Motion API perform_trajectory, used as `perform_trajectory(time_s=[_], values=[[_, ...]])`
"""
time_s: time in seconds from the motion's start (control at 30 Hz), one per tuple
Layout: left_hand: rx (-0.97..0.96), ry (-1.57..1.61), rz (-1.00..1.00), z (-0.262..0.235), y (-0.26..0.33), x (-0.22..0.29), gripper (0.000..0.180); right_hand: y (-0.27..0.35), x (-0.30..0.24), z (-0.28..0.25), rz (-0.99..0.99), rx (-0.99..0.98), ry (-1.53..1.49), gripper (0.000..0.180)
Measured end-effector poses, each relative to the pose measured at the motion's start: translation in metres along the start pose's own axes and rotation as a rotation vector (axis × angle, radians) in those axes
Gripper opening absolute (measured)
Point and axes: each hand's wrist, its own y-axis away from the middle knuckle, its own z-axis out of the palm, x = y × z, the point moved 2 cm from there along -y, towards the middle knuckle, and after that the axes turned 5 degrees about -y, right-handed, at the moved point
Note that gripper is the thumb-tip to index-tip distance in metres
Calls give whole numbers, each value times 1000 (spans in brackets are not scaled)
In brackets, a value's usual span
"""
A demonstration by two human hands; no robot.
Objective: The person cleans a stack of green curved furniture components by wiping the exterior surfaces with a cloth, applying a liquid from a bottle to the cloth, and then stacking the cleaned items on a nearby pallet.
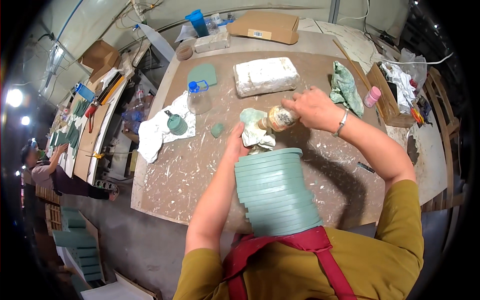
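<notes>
R hand (315, 107) grips tilted bottle (281, 119), contents unclear, mouth at rag (252, 127) clasped by L hand (236, 142); wooden box (385, 103) at R w/ crumpled white stuff (404, 85).

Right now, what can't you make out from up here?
In the head view:
- Left hand: some fingers, hidden by the pale cloth.
- Bottle: its base, covered by the right hand; any liquid at its mouth is too small to tell.
- Wooden box: its bottom, under crumpled white material.
</notes>
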Motion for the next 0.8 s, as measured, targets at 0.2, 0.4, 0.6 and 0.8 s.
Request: perform_trajectory(time_s=[0.2, 0.4, 0.6, 0.8], values=[[7, 79, -42, -19, -10, -7, 46, -3, 3, -11, -44, 17, 68, 28], [28, 74, -82, -12, -7, -8, 46, -2, 9, -14, -42, 27, 20, 26], [5, 80, -96, -15, -7, -8, 47, -1, 8, -12, -34, -61, 33, 39], [-68, 120, -93, -27, -13, -10, 45, 39, 21, 41, 149, 117, -352, 59]])
